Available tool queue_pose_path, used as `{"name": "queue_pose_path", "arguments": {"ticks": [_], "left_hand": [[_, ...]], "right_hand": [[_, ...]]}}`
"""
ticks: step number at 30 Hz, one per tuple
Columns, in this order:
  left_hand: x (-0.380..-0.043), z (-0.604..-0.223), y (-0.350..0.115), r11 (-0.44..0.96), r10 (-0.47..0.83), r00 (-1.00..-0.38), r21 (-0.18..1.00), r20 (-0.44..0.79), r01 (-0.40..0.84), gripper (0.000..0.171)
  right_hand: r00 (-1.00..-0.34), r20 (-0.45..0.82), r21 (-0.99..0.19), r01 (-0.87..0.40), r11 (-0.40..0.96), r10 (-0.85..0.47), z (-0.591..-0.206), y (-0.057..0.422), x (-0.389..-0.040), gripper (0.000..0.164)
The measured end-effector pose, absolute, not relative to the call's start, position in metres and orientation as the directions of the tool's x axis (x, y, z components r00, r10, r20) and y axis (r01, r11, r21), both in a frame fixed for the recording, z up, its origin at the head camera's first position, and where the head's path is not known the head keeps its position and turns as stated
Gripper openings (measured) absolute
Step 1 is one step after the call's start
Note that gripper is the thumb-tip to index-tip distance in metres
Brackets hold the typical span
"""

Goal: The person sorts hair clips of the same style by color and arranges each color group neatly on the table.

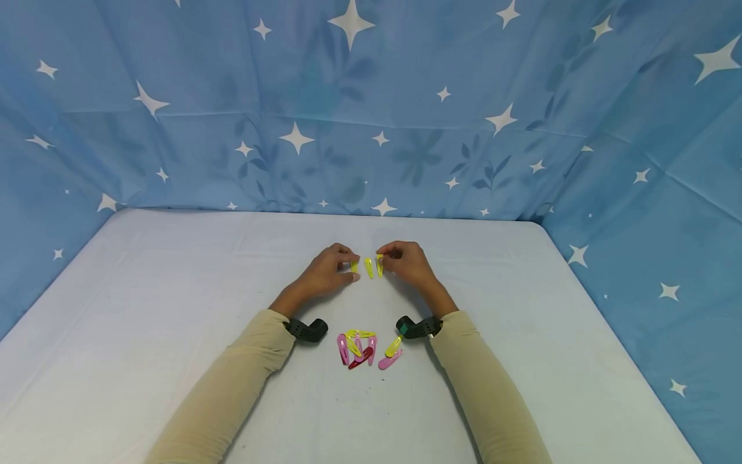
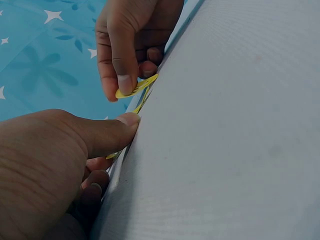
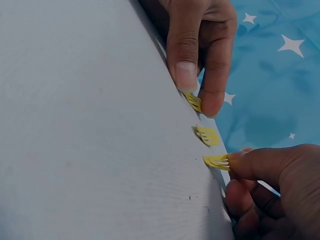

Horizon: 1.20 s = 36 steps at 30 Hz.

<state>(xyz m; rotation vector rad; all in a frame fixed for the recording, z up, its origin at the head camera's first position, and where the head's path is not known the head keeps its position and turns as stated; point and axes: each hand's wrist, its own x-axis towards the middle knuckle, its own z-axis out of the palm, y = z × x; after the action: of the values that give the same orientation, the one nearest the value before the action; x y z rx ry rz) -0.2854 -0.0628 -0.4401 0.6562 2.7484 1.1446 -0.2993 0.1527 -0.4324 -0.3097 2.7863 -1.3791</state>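
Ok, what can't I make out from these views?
Head: clip pile, some clips partly covered by others.
Head: left sleeve and right sleeve, cut off by the bottom edge.
Left wrist: yellow hair clip in the left hand, mostly hidden by that hand.
Right wrist: dark specks, too small to identify.

Before me spreads a white, cloth-covered table [image 1: 145,322] with rounded far corners. Around it, from my 9 o'clock over 12 to 3, hangs a blue fabric curtain [image 1: 400,71] printed with white four-pointed stars [image 1: 351,24] and darker leaf sprigs [image 1: 491,175].
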Motion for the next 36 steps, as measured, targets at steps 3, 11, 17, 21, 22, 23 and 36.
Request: {"name": "queue_pose_path", "arguments": {"ticks": [3, 11, 17, 21, 22, 23, 36], "left_hand": [[-0.286, -0.441, -0.063, 0.62, 0.428, -0.9, 0.696, 0.087, 0.362, 0.047], [-0.287, -0.447, -0.065, 0.633, 0.438, -0.895, 0.678, 0.085, 0.375, 0.046], [-0.287, -0.446, -0.065, 0.622, 0.446, -0.889, 0.68, 0.099, 0.388, 0.046], [-0.288, -0.446, -0.066, 0.619, 0.435, -0.895, 0.69, 0.098, 0.376, 0.046], [-0.288, -0.446, -0.065, 0.619, 0.433, -0.896, 0.691, 0.096, 0.374, 0.046], [-0.289, -0.446, -0.065, 0.621, 0.433, -0.896, 0.69, 0.095, 0.373, 0.046], [-0.287, -0.445, -0.063, 0.633, 0.421, -0.902, 0.683, 0.093, 0.365, 0.046]], "right_hand": [[-0.978, 0.092, -0.77, -0.189, 0.609, -0.188, -0.434, 0.152, -0.3, 0.02], [-0.983, 0.085, -0.74, -0.17, 0.651, -0.16, -0.441, 0.147, -0.3, 0.019], [-0.986, 0.095, -0.713, -0.163, 0.682, -0.135, -0.439, 0.144, -0.299, 0.018], [-0.985, 0.098, -0.703, -0.168, 0.691, -0.141, -0.436, 0.142, -0.299, 0.018], [-0.985, 0.096, -0.702, -0.167, 0.692, -0.14, -0.436, 0.142, -0.299, 0.018], [-0.986, 0.094, -0.703, -0.165, 0.692, -0.139, -0.436, 0.142, -0.299, 0.018], [-0.987, 0.081, -0.714, -0.152, 0.684, -0.136, -0.435, 0.143, -0.298, 0.015]]}}
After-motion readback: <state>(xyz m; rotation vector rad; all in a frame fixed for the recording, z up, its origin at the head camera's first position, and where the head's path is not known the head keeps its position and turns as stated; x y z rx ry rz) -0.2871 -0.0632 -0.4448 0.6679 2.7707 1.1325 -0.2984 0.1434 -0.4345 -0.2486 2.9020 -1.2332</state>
